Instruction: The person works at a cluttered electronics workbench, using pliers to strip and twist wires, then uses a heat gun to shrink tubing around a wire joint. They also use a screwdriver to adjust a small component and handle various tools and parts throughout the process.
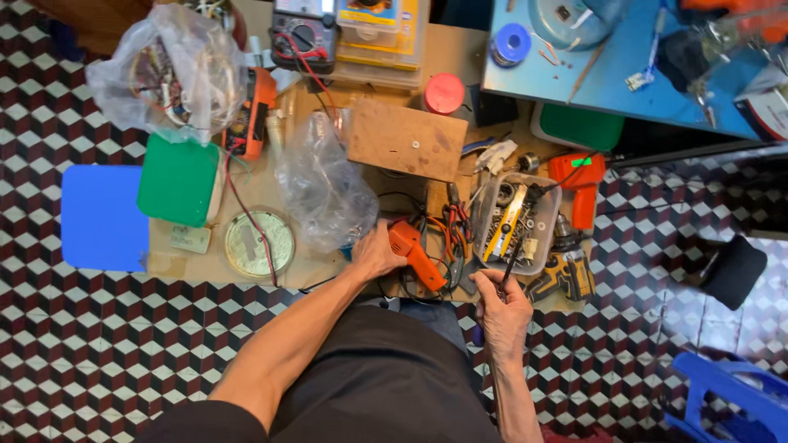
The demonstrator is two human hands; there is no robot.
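both bare forearms reach forward from the body. left hand (376, 253): fingers curled shut around a grip, wrist straight, knuckles up. right hand (502, 305): closed in a loose fist, thumb on top, pinching something thin, elbow tucked close to the side.

My left hand (376, 254) grips an orange soldering gun (414, 253) of smooth, slightly glossy plastic, and my right hand (502, 310) pinches a thin dark tool (515, 250) that looks like matt metal. Just right of the gun, a clear plastic tub (548, 215) holds dull metal bits. Above the gun lies a rough, bare wooden board (405, 138), and left of it a crinkled, shiny clear plastic bag (320, 184).
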